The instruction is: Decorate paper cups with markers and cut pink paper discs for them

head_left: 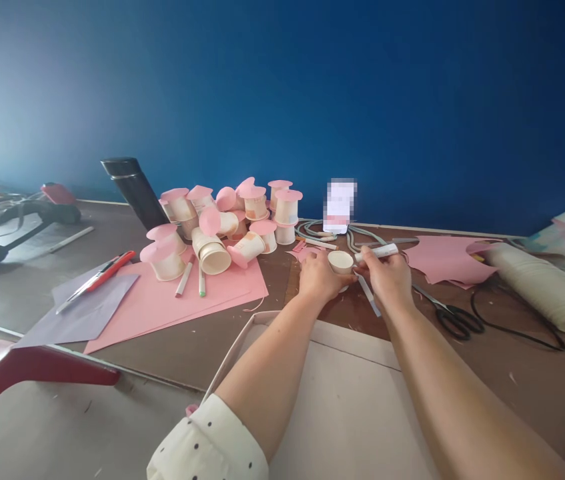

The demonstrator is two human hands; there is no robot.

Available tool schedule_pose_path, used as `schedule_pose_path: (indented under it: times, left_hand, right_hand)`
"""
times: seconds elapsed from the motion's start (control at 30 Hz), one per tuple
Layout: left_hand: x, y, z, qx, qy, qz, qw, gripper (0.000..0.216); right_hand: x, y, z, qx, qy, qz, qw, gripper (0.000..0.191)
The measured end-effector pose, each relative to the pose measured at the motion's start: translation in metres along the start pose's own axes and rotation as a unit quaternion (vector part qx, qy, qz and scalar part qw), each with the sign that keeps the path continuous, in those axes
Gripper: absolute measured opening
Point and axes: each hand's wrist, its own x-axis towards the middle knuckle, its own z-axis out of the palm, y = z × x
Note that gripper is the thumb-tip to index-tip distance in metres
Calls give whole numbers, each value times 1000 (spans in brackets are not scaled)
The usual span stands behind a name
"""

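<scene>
Polka-dot sleeve (209,443) nearest; left hand (318,277) gripped a paper cup (341,261) just above the counter (242,350), steadying it, right hand (389,275) closed on a marker (376,253) beside the rim.

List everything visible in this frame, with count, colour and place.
paper cup: one, cream, held between both hands
marker: one, white, in right hand
cup pile: many, cream with pink tops, centre of table
pink paper: large sheet, under the pile
flask: one, black, left of pile
scissors: one, black, right of hands
cup stack: cream, lying far right
craft knife: one, red, on grey paper
left hand: grips cup
right hand: grips marker
</scene>
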Motion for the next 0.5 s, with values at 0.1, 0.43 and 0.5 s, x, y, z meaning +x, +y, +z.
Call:
schedule_pose_path:
  times: [0.1, 0.43, 0.5]
  left_hand:
    - [0, 2, 0, 15, 3, -5, 1000, 81]
    - [-1, 4, 3, 16, 23, -14, 1000, 84]
    - [0, 2, 4, 16, 28, -12, 999, 86]
  right_hand:
    - [-2, -7, 3, 41, 20, 50, 998, 27]
    - [-13, -20, 1, -193, 7, -40, 980, 32]
    - [-15, -22, 1, -217, 9, -63, 974, 31]
